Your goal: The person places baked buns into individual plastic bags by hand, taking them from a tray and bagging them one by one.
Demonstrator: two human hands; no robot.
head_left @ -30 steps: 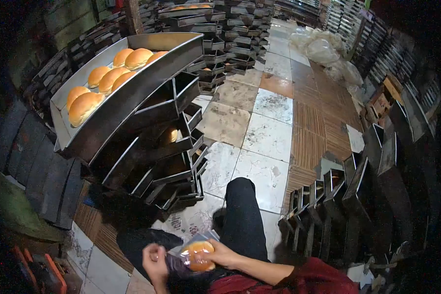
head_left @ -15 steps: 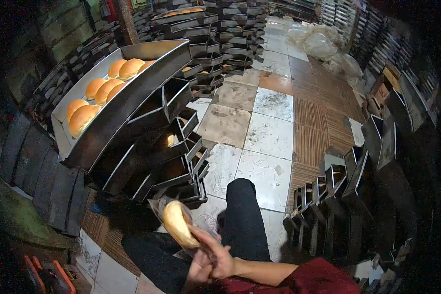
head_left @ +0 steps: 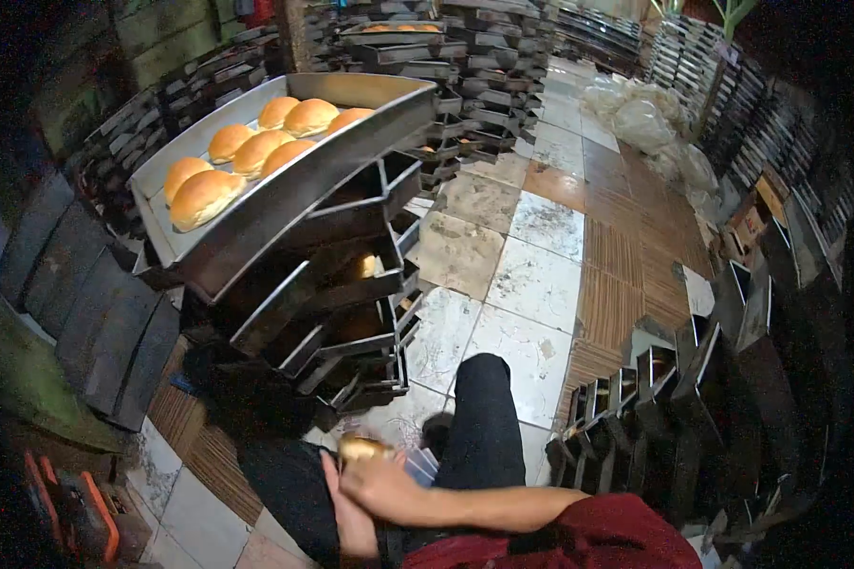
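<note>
Now lower: the bun point(head_left: 362, 446), held up in its clear bag point(head_left: 419, 464) half a second ago, is down at the lap, above the dark trouser leg. Grip: right hand point(head_left: 386, 486) curls over it, fingers closed on bun and bag together. The left hand point(head_left: 344, 517) lies under the right, against the bag; can't tell how far it is closed. The loaded tray point(head_left: 299, 185) is unchanged on the pan stack point(head_left: 351, 313), up left. No brand, label or writing is readable anywhere.
</note>
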